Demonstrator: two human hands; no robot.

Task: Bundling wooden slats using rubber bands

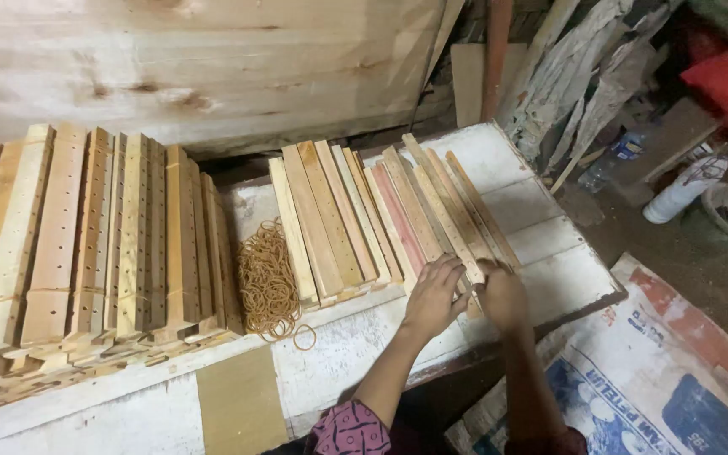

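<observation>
slats [398, 215] on a white bench [549, 253], both hands, left hand [433, 297] and right hand [503, 295], pinching one slat's near end; rubber bands [267, 282] left, plywood wall [195, 67] behind.

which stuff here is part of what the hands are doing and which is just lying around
In use:
left hand
right hand
plain wooden slats

Lying about:
rubber bands
drilled slat stacks
plastic bottle
printed sack

A small woodworking workshop is shown. Bundles of drilled wooden slats [86, 244] and plain wooden strips [355, 215] are stacked on a white-painted plank workbench [549, 244], a large raw board [195, 67] is leaned behind, and offcuts [566, 76] are piled at the far right corner.
</observation>
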